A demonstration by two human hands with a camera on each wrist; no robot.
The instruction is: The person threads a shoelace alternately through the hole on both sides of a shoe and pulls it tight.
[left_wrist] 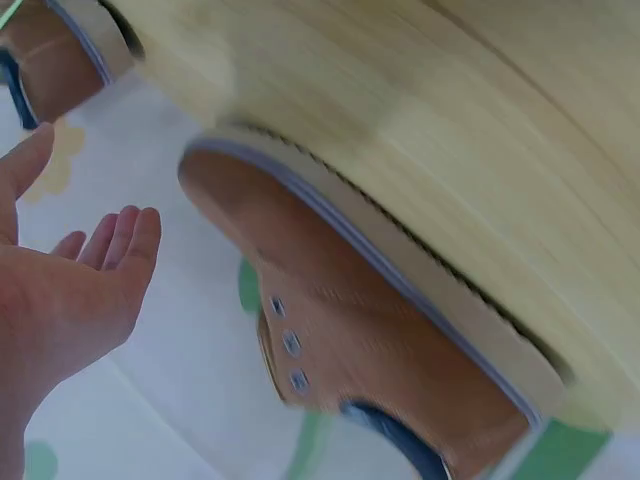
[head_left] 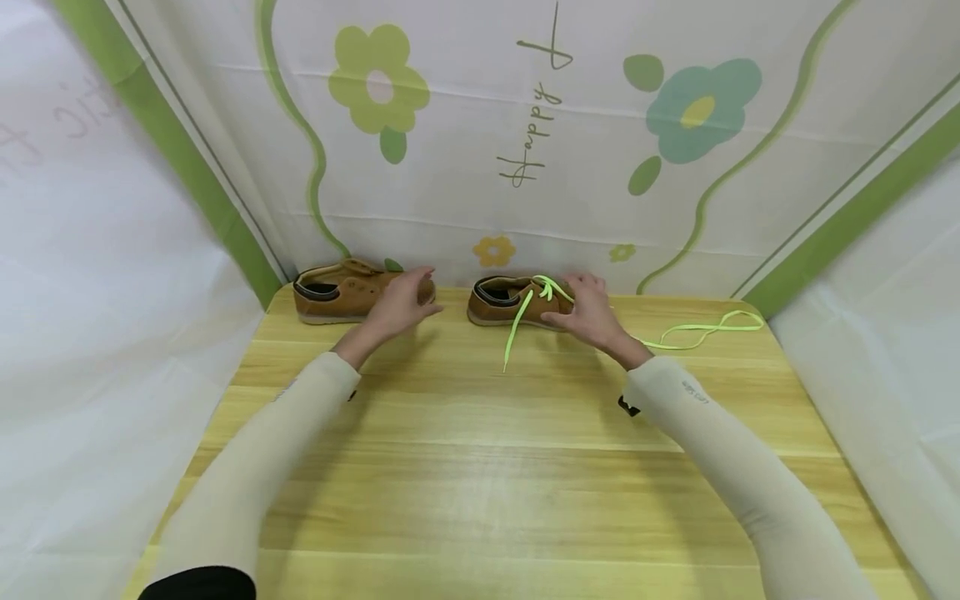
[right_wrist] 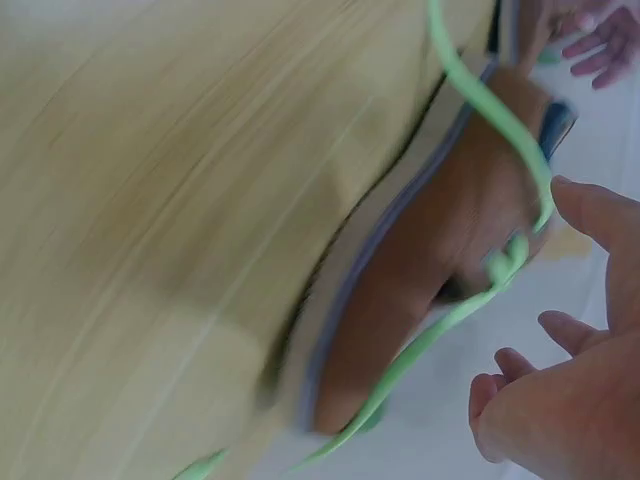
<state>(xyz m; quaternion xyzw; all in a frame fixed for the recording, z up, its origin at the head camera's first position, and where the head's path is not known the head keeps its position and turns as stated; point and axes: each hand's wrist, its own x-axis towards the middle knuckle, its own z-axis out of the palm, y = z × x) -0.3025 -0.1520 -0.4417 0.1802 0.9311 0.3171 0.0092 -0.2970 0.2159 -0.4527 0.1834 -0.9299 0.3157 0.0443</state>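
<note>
A brown low-cut shoe (head_left: pixel 351 293) with bare eyelets (left_wrist: pixel 291 343) stands at the back left of the table. Over its toe end hovers my left hand (head_left: pixel 397 307), fingers spread and slightly bent, holding nothing. To the right is a matching shoe (head_left: pixel 489 313), with a neon green lace (head_left: pixel 517 327) threaded at its front eyelets and one end hanging onto the tabletop. My right hand (head_left: pixel 592 315) is at this shoe's toe, thumb and fingers apart. In the right wrist view it is beside the lace (right_wrist: pixel 490 108) with nothing in its grasp.
The long end of the green lace (head_left: pixel 701 330) trails in a loop over the wooden table (head_left: pixel 465 467) at the back right. Behind the shoes rises a white cloth wall (head_left: pixel 450 183) with printed flowers. White cloth panels stand on both sides too.
</note>
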